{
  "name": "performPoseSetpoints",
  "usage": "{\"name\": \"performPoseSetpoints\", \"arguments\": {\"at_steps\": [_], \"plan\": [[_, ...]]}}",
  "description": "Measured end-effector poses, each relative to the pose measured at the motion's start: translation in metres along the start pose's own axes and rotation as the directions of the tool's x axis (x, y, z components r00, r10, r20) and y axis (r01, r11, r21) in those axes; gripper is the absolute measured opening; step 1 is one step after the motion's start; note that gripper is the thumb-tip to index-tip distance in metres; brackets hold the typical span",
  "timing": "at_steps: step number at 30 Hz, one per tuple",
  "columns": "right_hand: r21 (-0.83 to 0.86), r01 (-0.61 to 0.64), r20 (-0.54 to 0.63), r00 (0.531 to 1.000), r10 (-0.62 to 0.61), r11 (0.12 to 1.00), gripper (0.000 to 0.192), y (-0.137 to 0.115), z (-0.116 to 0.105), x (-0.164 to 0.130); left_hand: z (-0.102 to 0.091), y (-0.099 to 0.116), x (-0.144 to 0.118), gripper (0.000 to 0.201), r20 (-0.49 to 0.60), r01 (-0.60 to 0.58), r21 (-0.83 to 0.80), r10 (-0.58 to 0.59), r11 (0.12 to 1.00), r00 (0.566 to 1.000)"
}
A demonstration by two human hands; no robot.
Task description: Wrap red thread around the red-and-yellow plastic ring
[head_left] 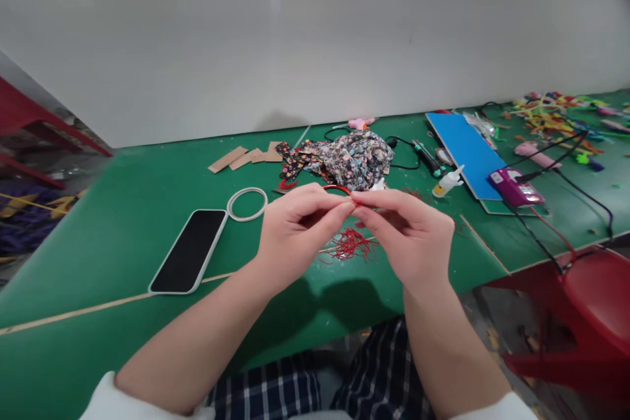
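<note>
Between my fingertips I pinch a thin red ring (337, 189), only its upper arc showing above my left hand (295, 226) and right hand (406, 236), which meet thumb to forefinger over the green table (147, 184). The ring stands roughly upright, raised off the surface. Just below my hands a loose tangle of red thread (349, 246) lies flat on the table, its strands curling in a small, messy heap near the front edge.
</note>
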State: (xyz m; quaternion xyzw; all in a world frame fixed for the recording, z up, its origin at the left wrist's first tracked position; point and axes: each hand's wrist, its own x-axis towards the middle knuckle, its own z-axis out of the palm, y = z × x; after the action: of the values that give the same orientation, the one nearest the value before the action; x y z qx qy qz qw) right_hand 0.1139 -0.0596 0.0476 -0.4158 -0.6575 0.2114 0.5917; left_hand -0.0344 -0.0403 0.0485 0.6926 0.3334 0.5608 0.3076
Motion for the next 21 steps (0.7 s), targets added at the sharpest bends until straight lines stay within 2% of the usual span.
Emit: {"name": "performPoseSetpoints", "arguments": {"at_steps": [9,13,21], "plan": [[-0.001,-0.023,-0.009,1.0,0.023,1.0,0.012,0.0017,-0.003,-0.0066,0.0059,-0.0029,-0.0009,0.008,0.025,-0.011,-0.007,0.011,1.0,1.0],[0.007,-0.045,-0.013,0.999,0.045,0.999,0.008,0.003,-0.0025,-0.007,0.0071,-0.0026,-0.0005,0.008,0.046,0.033,-0.039,-0.031,0.999,0.998],[0.103,-0.167,0.059,0.985,0.162,0.981,0.003,0.0026,-0.001,-0.0065,0.0069,-0.0031,-0.0008,0.01,0.093,0.125,-0.088,-0.116,0.988,0.989]]}}
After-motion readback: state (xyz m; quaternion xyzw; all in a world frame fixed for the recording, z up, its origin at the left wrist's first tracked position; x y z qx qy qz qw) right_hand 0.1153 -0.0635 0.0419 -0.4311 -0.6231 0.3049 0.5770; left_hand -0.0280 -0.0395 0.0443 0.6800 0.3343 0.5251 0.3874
